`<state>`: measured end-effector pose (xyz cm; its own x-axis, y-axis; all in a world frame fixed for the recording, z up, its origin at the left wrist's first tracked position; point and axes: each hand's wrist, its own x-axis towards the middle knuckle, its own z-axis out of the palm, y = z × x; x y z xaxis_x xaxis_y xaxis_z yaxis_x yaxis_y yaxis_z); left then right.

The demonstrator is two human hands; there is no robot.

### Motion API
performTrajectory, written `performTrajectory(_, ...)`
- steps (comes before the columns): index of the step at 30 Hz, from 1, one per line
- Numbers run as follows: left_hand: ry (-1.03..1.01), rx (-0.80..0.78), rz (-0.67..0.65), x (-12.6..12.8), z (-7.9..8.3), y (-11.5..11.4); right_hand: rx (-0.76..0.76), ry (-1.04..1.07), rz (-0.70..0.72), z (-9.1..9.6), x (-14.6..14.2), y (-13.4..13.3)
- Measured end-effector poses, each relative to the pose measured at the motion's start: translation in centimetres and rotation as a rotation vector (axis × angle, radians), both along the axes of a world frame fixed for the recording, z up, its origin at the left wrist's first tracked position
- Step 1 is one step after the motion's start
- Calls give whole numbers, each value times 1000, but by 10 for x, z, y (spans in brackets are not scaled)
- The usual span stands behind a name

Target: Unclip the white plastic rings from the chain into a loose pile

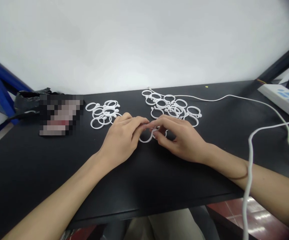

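Note:
Over the middle of the black table, my left hand (125, 135) and my right hand (178, 136) meet at the fingertips. Between them is a white ring (145, 141), pinched at its upper edge by my left thumb and fingers. My right thumb and forefinger close on a second small white ring (155, 134), partly covered by the fingers; whether the two are joined I cannot tell. A pile of white rings with small knobs (98, 123) lies beyond my left hand. Another pile of such rings (161, 104) lies behind my right hand.
A black plastic bag (28, 101) and a blurred-out packet (61, 116) lie at the left. A white cable (209, 100) runs across the back; a nearer white cable (249, 166) hangs over my right forearm. A white box (284, 100) stands far right, with a white wall (134, 43) behind.

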<state>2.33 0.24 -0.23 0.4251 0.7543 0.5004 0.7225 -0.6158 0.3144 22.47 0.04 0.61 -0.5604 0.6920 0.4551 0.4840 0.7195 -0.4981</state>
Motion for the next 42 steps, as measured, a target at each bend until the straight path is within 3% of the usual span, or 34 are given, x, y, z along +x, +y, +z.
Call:
performTrajectory(8,12,-114,-66,1,4,-4,47,36,-79,-1,1,4)
performTrajectory(17,46,-53,-66,-1,2,0,23,26,-109,-1,1,3)
performTrajectory(20,86,25,41,-10,-1,11,46,-65,-172,-1,5,7)
performTrajectory(25,207,108,402,-38,-8,33,150,-341,-214,-1,14,16)
performTrajectory(28,232,85,460,-48,-11,39,121,-391,-197,-3,15,19)
performTrajectory(32,208,101,411,-39,-7,31,60,-373,-147,-8,14,20)
performTrajectory(38,188,19,27,-5,4,4,67,-237,-136,-11,9,18)
performTrajectory(42,110,-119,-6,7,-1,-2,70,-100,-84,-7,5,12)
